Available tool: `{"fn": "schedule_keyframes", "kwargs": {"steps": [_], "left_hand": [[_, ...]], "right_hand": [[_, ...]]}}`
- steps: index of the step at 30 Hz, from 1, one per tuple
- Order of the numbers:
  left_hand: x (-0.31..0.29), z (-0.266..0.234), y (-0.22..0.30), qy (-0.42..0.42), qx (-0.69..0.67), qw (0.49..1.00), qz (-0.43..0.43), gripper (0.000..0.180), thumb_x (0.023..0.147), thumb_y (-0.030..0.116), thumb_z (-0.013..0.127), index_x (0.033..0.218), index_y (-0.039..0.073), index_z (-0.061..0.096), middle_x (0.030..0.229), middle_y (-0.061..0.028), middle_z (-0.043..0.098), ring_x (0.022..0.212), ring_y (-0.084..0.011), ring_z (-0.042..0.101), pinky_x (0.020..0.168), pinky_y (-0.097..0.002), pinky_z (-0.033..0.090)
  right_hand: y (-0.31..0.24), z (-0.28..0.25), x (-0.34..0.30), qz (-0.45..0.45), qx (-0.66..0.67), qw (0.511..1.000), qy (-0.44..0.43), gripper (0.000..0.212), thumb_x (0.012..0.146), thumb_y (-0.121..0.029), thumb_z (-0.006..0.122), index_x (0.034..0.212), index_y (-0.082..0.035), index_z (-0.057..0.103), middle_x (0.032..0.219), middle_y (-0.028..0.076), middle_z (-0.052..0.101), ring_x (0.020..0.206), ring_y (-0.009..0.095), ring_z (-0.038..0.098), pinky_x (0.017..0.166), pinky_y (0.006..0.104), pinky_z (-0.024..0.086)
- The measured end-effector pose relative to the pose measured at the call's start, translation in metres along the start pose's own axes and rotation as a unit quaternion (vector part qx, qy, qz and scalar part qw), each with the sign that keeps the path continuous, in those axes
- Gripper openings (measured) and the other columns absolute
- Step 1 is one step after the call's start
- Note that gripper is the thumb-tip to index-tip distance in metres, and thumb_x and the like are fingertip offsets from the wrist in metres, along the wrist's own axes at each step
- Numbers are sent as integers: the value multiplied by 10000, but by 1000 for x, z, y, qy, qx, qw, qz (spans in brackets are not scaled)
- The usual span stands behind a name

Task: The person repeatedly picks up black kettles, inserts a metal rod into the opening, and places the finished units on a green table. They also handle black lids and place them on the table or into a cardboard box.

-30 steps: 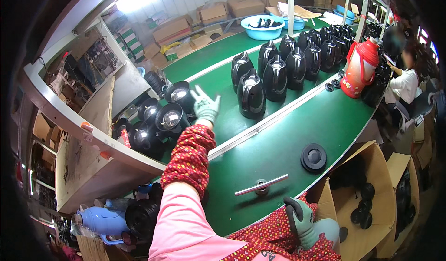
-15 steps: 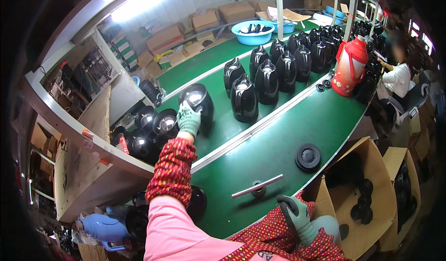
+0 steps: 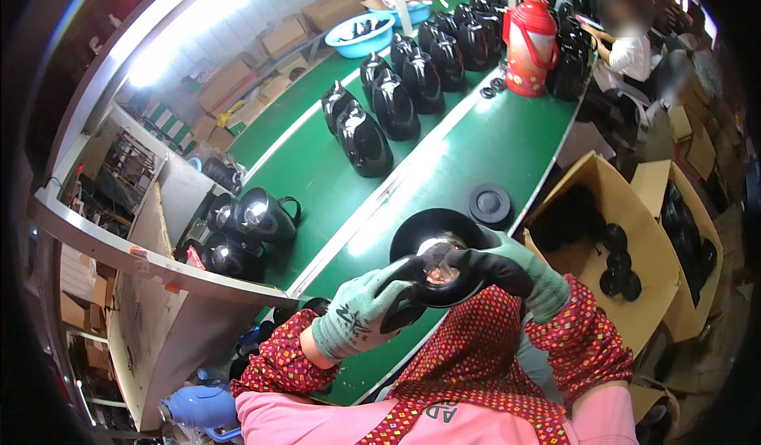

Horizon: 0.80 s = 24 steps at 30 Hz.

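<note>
Above the near edge of the green table, both of my hands, in green gloves with dark palms, hold one glossy black jug body (image 3: pixel 412 235). Its round opening tilts up toward me, with a shiny inside. My left hand (image 3: pixel 366 306) grips its left side, near what looks like the handle. Across from it, my right hand (image 3: pixel 523 275) wraps the right side, fingers at the opening. Just beyond the jug body lies a round black ridged disc (image 3: pixel 490 206). Left of my hands, more black jug bodies (image 3: pixel 265 217) lie in a cluster.
Rows of upright black jugs (image 3: pixel 365 140) stand on the table (image 3: pixel 452 156). A red flask (image 3: pixel 529 49) is at the far right, a blue basin (image 3: pixel 361 41) at the back. Cardboard boxes (image 3: pixel 630 215) with black parts stand right. Another person (image 3: pixel 626 49) sits beyond.
My left hand has brought a jug body from the left cluster to in front of me. My right hand has risen from near my lap and taken hold of it. The view has shifted.
</note>
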<state>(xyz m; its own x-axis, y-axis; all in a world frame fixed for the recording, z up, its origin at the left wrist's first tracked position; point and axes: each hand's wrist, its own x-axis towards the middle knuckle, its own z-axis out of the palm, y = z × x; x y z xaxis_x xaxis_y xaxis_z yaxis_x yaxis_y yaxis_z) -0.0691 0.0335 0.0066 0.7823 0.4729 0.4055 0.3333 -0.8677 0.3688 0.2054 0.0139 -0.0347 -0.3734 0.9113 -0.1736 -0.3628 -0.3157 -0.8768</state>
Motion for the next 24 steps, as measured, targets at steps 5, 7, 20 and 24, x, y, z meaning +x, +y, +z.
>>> {"fn": "schedule_keyframes", "kwargs": {"steps": [5, 7, 20, 24], "left_hand": [[-10, 42, -29, 172, -219, 949, -146, 739, 902, -26, 731, 1558, -7, 390, 1586, -232, 415, 1194, -256, 641, 1025, -371, 522], [-30, 87, -57, 129, -476, 821, -287, 806, 932, 4, 728, 1617, 23, 304, 1606, -216, 389, 1292, -240, 574, 1061, -373, 505], [-40, 151, -51, 24, -639, 724, -257, 1015, 828, 217, 863, 1644, 47, 283, 1634, -163, 406, 1486, -288, 417, 1215, -428, 370], [-41, 164, -60, 11, -678, 680, -279, 946, 866, 224, 822, 1636, 45, 301, 1616, -163, 430, 1462, -282, 446, 1202, -426, 390]], "right_hand": [[34, -47, -64, -27, 118, 990, 76, 585, 999, -166, 697, 1513, 12, 483, 1427, 151, 623, 1293, 249, 623, 1123, 380, 486], [62, -74, -84, -63, 141, 986, 55, 525, 1048, -169, 624, 1518, 6, 471, 1397, 131, 644, 1224, 232, 664, 1074, 368, 523], [57, -66, -50, 75, 156, 985, -13, 619, 914, -262, 797, 1413, 31, 577, 1270, 103, 705, 1113, 206, 690, 1003, 360, 554], [103, -101, 14, 45, 135, 990, 14, 695, 971, -455, 725, 1457, 11, 554, 1417, 123, 620, 1271, 223, 597, 1108, 384, 470]]}}
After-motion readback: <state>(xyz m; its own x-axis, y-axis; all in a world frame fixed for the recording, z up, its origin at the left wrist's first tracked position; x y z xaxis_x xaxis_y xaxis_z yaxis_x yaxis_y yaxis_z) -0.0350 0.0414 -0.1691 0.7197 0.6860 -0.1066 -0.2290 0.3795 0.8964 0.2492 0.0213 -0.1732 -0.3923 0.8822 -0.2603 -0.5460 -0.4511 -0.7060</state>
